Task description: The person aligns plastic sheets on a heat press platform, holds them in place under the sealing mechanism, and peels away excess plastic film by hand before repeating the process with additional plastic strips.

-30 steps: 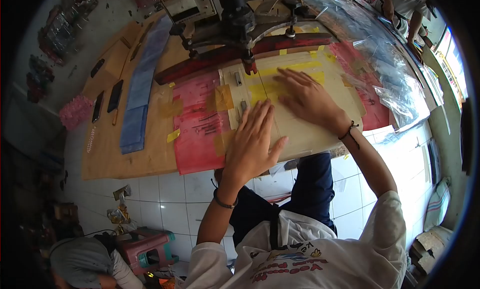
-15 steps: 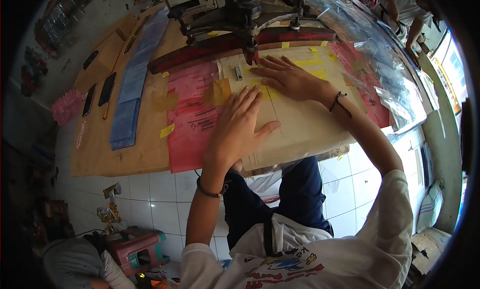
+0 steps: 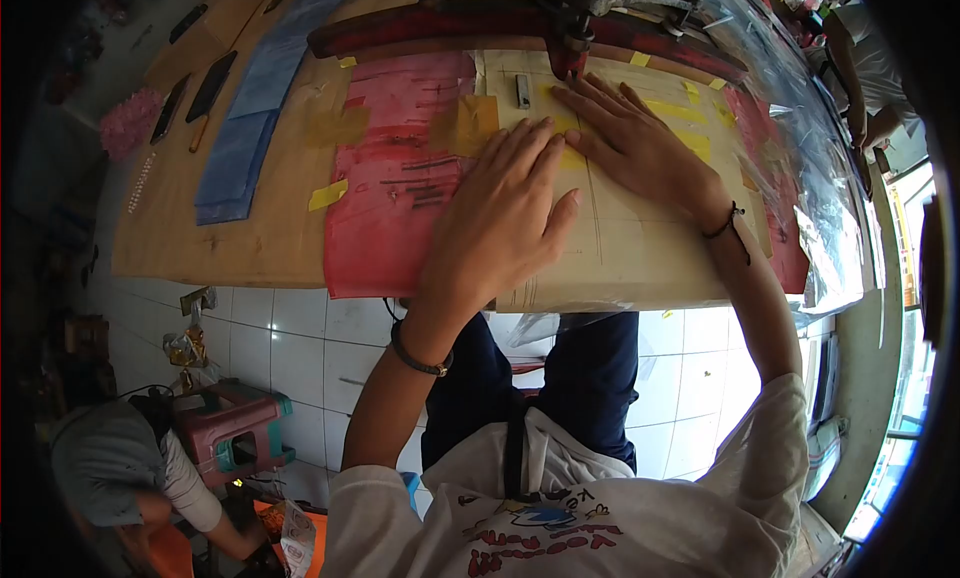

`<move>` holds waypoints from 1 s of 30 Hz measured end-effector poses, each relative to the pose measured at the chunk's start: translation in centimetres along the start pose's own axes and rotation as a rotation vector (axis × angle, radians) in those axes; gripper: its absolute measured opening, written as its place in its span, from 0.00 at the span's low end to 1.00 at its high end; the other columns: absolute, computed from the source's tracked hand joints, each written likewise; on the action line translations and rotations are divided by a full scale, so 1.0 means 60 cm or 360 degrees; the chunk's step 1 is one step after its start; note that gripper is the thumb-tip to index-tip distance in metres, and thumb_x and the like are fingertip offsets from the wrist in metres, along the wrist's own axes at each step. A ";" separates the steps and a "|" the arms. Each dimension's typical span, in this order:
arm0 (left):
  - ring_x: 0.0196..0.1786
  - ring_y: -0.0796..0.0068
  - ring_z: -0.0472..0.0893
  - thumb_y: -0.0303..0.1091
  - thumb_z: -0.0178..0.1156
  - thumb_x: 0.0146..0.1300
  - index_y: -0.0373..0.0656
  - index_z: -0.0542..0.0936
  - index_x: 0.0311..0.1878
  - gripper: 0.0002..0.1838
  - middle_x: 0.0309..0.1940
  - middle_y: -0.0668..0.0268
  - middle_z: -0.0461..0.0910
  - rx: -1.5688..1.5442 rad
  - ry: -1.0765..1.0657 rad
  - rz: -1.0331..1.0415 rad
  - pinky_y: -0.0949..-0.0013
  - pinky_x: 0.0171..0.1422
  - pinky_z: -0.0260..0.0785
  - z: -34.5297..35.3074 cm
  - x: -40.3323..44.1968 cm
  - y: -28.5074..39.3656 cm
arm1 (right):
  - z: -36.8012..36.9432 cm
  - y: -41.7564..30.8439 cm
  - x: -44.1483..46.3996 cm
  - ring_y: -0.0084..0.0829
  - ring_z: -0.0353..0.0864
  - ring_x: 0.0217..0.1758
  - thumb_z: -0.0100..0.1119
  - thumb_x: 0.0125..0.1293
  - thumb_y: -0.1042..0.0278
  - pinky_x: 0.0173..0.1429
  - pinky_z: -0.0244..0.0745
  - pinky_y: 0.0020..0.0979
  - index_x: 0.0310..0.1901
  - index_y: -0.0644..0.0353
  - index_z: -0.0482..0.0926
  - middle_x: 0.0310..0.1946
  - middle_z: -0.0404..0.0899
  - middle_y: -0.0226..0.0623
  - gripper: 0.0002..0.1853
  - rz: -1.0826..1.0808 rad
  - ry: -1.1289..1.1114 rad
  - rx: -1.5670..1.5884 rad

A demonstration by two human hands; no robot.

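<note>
at the front of the wooden worktable, a cream sheet marked with thin ruled lines is laid out beneath a red press bar, and both bare hands are placed over it. the left hand is held flat with its fingers straight and close together and its thumb spread apart; nothing is gripped by it. its wrist side is set over the border between the cream sheet and a pink-red sheet. the right hand is also opened out, palm down, with nothing clasped, and its fingertips are brought near the prong under the bar. whether the left fingertips are touched by the right thumb cannot be told. a small grey metal block is seated on the cream sheet, just above the left fingertips. yellow tape strips are stuck beyond the right hand, and a brown tape patch is fixed across the sheets' border. farther left, a folded blue sheet is laid beside a black phone.
</note>
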State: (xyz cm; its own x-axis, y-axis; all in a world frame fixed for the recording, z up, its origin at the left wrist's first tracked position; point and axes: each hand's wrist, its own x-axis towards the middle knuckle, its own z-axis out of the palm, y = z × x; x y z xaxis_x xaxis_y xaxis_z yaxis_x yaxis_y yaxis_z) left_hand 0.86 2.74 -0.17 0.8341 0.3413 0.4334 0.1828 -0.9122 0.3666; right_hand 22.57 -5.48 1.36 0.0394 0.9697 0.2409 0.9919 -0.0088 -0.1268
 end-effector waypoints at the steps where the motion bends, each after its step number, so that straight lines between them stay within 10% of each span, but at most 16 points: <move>1: 0.80 0.49 0.63 0.46 0.55 0.76 0.29 0.68 0.74 0.33 0.76 0.45 0.66 0.0004 0.0013 0.0005 0.52 0.86 0.52 0.001 -0.001 0.002 | 0.003 0.002 0.000 0.49 0.52 0.86 0.43 0.81 0.41 0.88 0.44 0.51 0.78 0.51 0.66 0.81 0.59 0.45 0.32 -0.0015 0.0015 -0.0010; 13: 0.79 0.50 0.65 0.52 0.60 0.73 0.28 0.69 0.72 0.38 0.75 0.46 0.67 0.0061 0.0051 -0.0035 0.52 0.83 0.57 0.008 -0.002 0.007 | 0.010 0.012 0.006 0.47 0.56 0.84 0.46 0.82 0.46 0.87 0.45 0.51 0.75 0.51 0.70 0.79 0.64 0.48 0.28 -0.0133 0.0120 0.0109; 22: 0.79 0.50 0.64 0.42 0.56 0.75 0.26 0.67 0.73 0.33 0.76 0.45 0.66 0.0073 0.0008 -0.0056 0.52 0.83 0.56 0.006 -0.003 0.009 | -0.017 0.001 -0.028 0.51 0.74 0.73 0.59 0.76 0.58 0.73 0.72 0.45 0.62 0.58 0.83 0.67 0.79 0.51 0.19 -0.0150 0.0201 0.0252; 30: 0.80 0.50 0.63 0.36 0.52 0.75 0.26 0.66 0.74 0.30 0.77 0.47 0.65 0.0083 -0.0036 -0.0070 0.53 0.84 0.55 0.000 -0.004 0.015 | -0.053 -0.043 -0.135 0.46 0.77 0.71 0.65 0.69 0.68 0.75 0.69 0.47 0.56 0.58 0.87 0.65 0.82 0.42 0.16 0.0082 0.0259 0.0397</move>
State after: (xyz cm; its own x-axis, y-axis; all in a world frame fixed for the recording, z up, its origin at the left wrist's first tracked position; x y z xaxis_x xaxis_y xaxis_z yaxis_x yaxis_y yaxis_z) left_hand 0.80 1.85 0.04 0.8360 0.3769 0.3987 0.2462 -0.9072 0.3412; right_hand 20.08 -14.11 2.81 0.1279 0.9175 0.3766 0.9285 0.0227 -0.3707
